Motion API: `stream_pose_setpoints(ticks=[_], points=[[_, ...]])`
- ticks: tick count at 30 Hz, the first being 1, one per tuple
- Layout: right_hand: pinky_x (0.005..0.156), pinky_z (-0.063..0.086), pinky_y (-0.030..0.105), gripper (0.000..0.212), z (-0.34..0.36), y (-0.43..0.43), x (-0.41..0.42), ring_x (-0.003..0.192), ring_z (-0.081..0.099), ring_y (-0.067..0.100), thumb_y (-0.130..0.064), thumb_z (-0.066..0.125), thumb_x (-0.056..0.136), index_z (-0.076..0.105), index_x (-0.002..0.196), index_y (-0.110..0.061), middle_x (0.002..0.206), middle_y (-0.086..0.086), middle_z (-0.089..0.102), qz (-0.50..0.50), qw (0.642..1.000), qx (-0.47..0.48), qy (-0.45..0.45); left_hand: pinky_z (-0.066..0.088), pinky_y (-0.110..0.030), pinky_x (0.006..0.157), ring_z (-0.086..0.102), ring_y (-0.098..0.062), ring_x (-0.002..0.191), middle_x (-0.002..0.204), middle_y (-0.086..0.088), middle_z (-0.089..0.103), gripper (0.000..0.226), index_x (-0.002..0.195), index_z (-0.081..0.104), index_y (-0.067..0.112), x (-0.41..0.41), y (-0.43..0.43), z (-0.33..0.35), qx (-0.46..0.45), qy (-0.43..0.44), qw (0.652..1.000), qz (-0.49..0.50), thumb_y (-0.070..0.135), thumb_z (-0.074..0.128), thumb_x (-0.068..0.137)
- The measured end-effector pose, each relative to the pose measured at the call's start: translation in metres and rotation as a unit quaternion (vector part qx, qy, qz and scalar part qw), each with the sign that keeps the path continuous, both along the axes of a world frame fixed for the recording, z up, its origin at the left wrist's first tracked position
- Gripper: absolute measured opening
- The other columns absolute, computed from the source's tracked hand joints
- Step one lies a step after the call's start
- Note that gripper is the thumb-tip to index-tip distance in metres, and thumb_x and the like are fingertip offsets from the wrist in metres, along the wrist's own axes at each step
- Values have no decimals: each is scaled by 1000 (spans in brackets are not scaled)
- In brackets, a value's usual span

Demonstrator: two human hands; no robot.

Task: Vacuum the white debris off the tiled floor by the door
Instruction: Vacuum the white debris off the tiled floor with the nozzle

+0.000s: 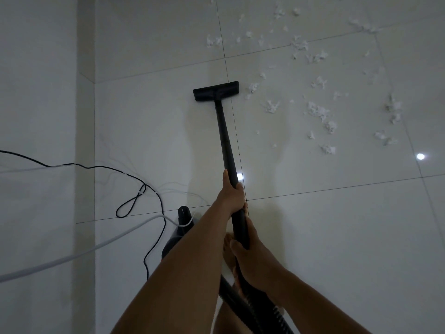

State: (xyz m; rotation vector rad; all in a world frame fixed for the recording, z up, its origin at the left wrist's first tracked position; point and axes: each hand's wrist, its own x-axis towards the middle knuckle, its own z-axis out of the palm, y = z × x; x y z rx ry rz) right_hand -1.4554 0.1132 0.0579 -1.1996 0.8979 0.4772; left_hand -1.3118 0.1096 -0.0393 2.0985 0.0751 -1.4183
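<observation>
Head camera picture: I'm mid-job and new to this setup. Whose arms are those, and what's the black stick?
There is one picture, taken from a camera worn on a person's head, looking down at the tiled floor. The two bare arms are that person's own. The left hand grips the black vacuum tube higher up; the right hand grips it lower down. The tube ends in a flat nozzle resting on the floor. Scattered to its right lie white scraps. A black cord and a white cable trail on the left.
</observation>
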Motion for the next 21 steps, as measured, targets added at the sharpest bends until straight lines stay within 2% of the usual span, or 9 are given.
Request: stream_pose_setpoints(ticks=[5,7,9,13,15,18,21], points=[[54,56,32,71,-5,-19,35,52,59,16,-27,41,108,-4,154,-57,78,10,65,14,1000,-11,15,60,-46,83,61,-19,67,106,-20,67,69,155,-14,46,36,-19,-4,-3,-1,1000,5,34,34,107],[52,52,27,71,-7,-26,50,52,58,12,-29,41,108,-5,157,-51,81,6,63,33,999,-29,29,59,-37,64,58,-17,59,90,-18,66,69,155,-14,45,51,-27,-3,-7,10,1000,15,31,34,109],[55,50,28,70,-10,-33,67,57,58,10,-31,40,108,-4,158,-50,90,4,62,41,997,-37,45,54,-32,54,56,-17,55,77,-13,61,69,156,-14,44,68,-36,0,-12,10,1000,16,29,35,109],[82,61,48,70,-13,-48,101,75,65,22,-27,43,106,1,157,-52,105,12,65,20,998,-16,57,54,-32,54,57,-17,55,80,-13,61,71,156,-14,43,101,-53,2,-10,12,1000,20,28,36,109],[86,60,54,71,-13,-53,114,80,66,27,-25,44,105,4,155,-55,115,19,65,9,998,-2,63,56,-34,59,57,-17,59,90,-15,61,71,156,-14,45,113,-59,4,-8,20,999,29,28,36,108],[91,58,56,72,-8,-55,122,86,65,30,-24,44,104,3,155,-55,127,22,63,14,998,-10,67,56,-34,62,56,-17,64,96,-14,59,72,156,-13,47,119,-62,11,1,28,999,36,27,37,108],[93,57,54,72,1,-54,116,88,63,29,-21,44,104,4,158,-49,125,18,61,10,998,-3,61,57,-34,67,56,-16,64,95,-13,59,72,156,-12,47,112,-60,20,6,39,998,43,27,38,108]])
